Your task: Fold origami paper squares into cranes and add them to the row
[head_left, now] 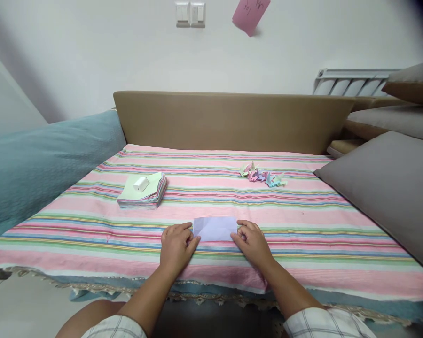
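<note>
A pale lavender sheet of paper, folded into a rectangle with faint creases, is held over the striped cloth in front of me. My left hand grips its left end, thumb at the lower corner and index finger near the upper one. At the right end my right hand pinches it in the same way, its other fingers curled. Beyond and to the left lies a stack of coloured paper, pale green on top, with a small white block resting on it. Several folded paper cranes sit together farther back on the right.
The pink striped cloth covers the seat, backed by a brown board. A blue-covered armrest borders the left. Grey cushions pile up on the right. The wall bears light switches and a pink note.
</note>
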Tool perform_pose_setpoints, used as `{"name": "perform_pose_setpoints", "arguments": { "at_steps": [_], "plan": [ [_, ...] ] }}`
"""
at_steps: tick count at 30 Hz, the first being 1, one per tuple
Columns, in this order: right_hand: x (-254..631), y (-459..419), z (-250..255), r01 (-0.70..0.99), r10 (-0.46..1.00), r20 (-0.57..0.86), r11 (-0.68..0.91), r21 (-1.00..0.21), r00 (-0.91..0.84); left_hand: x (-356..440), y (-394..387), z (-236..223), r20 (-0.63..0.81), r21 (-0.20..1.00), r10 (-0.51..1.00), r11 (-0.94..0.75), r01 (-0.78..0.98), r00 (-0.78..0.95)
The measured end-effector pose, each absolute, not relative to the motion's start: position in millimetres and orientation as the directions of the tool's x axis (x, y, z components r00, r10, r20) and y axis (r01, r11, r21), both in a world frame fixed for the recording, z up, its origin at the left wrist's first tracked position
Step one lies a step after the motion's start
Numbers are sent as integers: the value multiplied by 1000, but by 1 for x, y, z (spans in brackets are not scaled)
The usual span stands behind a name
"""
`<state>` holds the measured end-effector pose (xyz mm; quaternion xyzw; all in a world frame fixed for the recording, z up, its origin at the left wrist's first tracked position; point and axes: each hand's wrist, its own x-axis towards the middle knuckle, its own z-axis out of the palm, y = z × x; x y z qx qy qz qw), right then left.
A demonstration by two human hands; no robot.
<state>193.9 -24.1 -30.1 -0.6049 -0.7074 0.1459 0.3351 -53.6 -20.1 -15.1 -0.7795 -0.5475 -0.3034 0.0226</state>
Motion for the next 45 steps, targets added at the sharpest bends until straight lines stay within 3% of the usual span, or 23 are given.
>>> {"name": "perform_pose_setpoints", "arguments": {
  "at_steps": [12, 18, 23, 31, 39, 45],
  "plan": [
    [193, -23, -34, 770, 946, 324, 227, -596, -29, -53, -21, -18, 487, 320, 856, -359, 877, 173],
    [193, -23, -40, 771, 924, 379, 270, -576, -40, -50, -25, -25, 587, 98, 709, -542, 835, 391],
    [191, -24, -40, 777, 908, 414, 301, -552, -58, -46, -22, -32, 543, 2, 585, -717, 697, 602],
    [192, -25, -39, 781, 882, 448, 382, -494, -148, -29, -34, -18, 430, 15, 641, -709, 705, 636],
    [187, -38, -32, 737, 766, 448, 612, -287, -462, -30, -34, -20, 428, 11, 651, -697, 717, 627],
    [187, -37, -32, 747, 794, 428, 580, -325, -431, -33, -34, -23, 435, 11, 657, -687, 727, 615]
  ]
}}
